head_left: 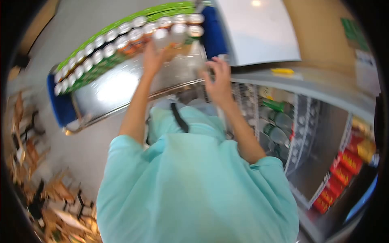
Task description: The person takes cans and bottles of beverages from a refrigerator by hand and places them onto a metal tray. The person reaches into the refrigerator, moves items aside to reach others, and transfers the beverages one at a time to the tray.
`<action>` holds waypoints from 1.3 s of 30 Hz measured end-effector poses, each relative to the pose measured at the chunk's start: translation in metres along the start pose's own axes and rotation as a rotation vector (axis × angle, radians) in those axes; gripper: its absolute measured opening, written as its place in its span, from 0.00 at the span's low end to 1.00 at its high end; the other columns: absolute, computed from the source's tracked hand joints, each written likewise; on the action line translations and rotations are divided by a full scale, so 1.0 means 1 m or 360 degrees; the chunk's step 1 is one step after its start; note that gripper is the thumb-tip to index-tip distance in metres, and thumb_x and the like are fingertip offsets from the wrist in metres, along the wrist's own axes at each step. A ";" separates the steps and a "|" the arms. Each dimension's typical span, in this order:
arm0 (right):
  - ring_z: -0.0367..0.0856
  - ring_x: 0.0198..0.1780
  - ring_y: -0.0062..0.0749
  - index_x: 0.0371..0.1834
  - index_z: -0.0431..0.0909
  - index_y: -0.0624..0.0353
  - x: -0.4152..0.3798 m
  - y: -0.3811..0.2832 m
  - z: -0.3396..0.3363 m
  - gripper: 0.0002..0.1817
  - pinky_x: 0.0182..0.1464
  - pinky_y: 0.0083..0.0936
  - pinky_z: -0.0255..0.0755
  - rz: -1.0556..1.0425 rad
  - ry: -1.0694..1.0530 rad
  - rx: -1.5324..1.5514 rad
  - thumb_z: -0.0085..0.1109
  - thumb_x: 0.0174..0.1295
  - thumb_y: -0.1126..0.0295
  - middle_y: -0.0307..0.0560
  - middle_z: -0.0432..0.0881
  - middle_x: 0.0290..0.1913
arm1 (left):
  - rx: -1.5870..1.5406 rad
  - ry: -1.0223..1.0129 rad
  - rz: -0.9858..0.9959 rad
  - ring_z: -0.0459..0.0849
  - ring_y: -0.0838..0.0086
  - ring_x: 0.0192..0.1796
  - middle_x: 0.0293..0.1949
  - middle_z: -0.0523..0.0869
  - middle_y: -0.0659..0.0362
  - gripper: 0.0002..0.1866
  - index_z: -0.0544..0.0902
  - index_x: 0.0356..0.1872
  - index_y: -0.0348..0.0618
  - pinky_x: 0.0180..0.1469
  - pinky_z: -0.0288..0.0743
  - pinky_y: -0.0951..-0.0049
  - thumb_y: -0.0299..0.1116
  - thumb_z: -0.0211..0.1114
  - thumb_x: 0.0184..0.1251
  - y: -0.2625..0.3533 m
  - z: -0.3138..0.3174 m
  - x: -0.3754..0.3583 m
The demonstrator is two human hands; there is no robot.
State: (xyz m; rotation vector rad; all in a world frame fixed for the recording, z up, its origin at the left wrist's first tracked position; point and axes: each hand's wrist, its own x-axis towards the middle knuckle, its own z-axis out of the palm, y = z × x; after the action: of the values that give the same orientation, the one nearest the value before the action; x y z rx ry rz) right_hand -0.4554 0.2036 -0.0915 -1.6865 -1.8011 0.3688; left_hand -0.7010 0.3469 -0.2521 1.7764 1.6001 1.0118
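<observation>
My left hand (153,60) reaches over a metal cart (121,91), its fingers closed around the lower part of a white-topped container (161,37), which blurs with motion. Beside that container stands a second pale one with a white top (178,33). Two rows of cans (109,50) with silvery tops line the cart's far side. My right hand (219,77) hovers at the cart's right end, fingers bent and apart. Its fingertips are blurred, and I make out nothing held in them.
A bright green carton edge (121,20) runs behind the cans, and blue panels (60,103) close the cart's ends. On my right, an open cooler holds bottles (279,133) and red packs (342,172) on wire racks. Wooden chairs (60,188) stand at lower left.
</observation>
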 end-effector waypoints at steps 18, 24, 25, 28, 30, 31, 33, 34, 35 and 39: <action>0.82 0.49 0.25 0.56 0.78 0.63 -0.065 0.029 -0.262 0.13 0.49 0.22 0.79 0.0334 0.1468 0.0105 0.62 0.70 0.79 0.46 0.80 0.53 | -0.1008 -0.1356 0.0430 0.86 0.75 0.51 0.50 0.89 0.57 0.12 0.83 0.57 0.39 0.55 0.77 0.73 0.29 0.61 0.78 0.320 0.016 -0.110; 0.85 0.52 0.41 0.56 0.81 0.67 -0.041 0.096 -0.355 0.20 0.56 0.34 0.77 0.0540 0.1588 -0.0213 0.66 0.67 0.63 0.57 0.85 0.52 | -0.1231 -0.1438 0.0943 0.85 0.65 0.53 0.52 0.84 0.52 0.16 0.80 0.61 0.39 0.55 0.78 0.69 0.26 0.62 0.74 0.437 0.056 -0.128; 0.85 0.53 0.43 0.57 0.82 0.69 -0.036 0.101 -0.367 0.25 0.59 0.36 0.76 0.0611 0.1580 -0.0258 0.67 0.67 0.58 0.60 0.87 0.51 | -0.1202 -0.1370 0.1018 0.85 0.64 0.53 0.53 0.84 0.51 0.17 0.80 0.62 0.39 0.55 0.78 0.68 0.26 0.62 0.74 0.451 0.070 -0.130; 0.84 0.58 0.54 0.56 0.83 0.72 -0.027 0.139 -0.380 0.35 0.63 0.38 0.73 0.0538 0.1472 -0.0497 0.65 0.64 0.45 0.67 0.86 0.54 | -0.1206 -0.1178 0.1115 0.85 0.60 0.54 0.55 0.82 0.49 0.20 0.77 0.64 0.40 0.56 0.79 0.63 0.26 0.62 0.73 0.485 0.112 -0.130; 0.84 0.60 0.58 0.56 0.83 0.73 -0.021 0.145 -0.380 0.40 0.64 0.38 0.72 0.0566 0.1471 -0.0508 0.64 0.63 0.40 0.69 0.85 0.55 | -0.1179 -0.1072 0.1121 0.84 0.58 0.55 0.56 0.82 0.48 0.22 0.76 0.66 0.41 0.57 0.79 0.61 0.28 0.63 0.73 0.499 0.134 -0.127; 0.83 0.60 0.59 0.56 0.83 0.73 -0.021 0.150 -0.382 0.40 0.64 0.39 0.73 0.0540 0.1449 -0.0501 0.63 0.64 0.38 0.70 0.85 0.55 | -0.1140 -0.1024 0.1116 0.84 0.57 0.56 0.57 0.82 0.47 0.23 0.75 0.67 0.41 0.57 0.79 0.60 0.29 0.64 0.72 0.506 0.144 -0.125; 0.84 0.59 0.60 0.55 0.83 0.72 -0.022 0.159 -0.385 0.40 0.63 0.40 0.74 0.0541 0.1393 -0.0542 0.61 0.65 0.37 0.69 0.86 0.54 | -0.1082 -0.0944 0.1072 0.83 0.55 0.58 0.58 0.81 0.45 0.25 0.74 0.68 0.41 0.58 0.78 0.58 0.31 0.65 0.71 0.518 0.164 -0.122; 0.84 0.58 0.59 0.54 0.84 0.71 -0.024 0.162 -0.386 0.40 0.62 0.41 0.74 0.0570 0.1357 -0.0586 0.61 0.65 0.37 0.68 0.86 0.53 | -0.1057 -0.0916 0.1028 0.82 0.53 0.60 0.58 0.81 0.44 0.26 0.73 0.68 0.40 0.60 0.77 0.56 0.33 0.66 0.71 0.521 0.176 -0.122; 0.85 0.55 0.57 0.53 0.84 0.69 -0.027 0.172 -0.390 0.36 0.59 0.41 0.75 0.0524 0.1306 -0.0594 0.62 0.66 0.40 0.66 0.87 0.50 | -0.1031 -0.0884 0.0987 0.82 0.50 0.61 0.59 0.81 0.43 0.28 0.73 0.69 0.40 0.61 0.77 0.55 0.34 0.67 0.70 0.523 0.187 -0.122; 0.86 0.47 0.45 0.53 0.84 0.64 -0.038 0.193 -0.398 0.24 0.52 0.36 0.77 0.0466 0.1237 -0.0462 0.69 0.66 0.53 0.58 0.88 0.45 | -0.0892 -0.0829 0.0923 0.78 0.44 0.63 0.61 0.78 0.40 0.32 0.70 0.70 0.37 0.65 0.74 0.52 0.37 0.68 0.68 0.532 0.208 -0.120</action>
State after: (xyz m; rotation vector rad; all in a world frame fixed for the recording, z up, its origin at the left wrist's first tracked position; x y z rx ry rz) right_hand -0.0598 0.1082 0.0851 -1.9274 -1.0673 -0.4117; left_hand -0.2250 0.1673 0.0339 1.8985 0.4282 0.9918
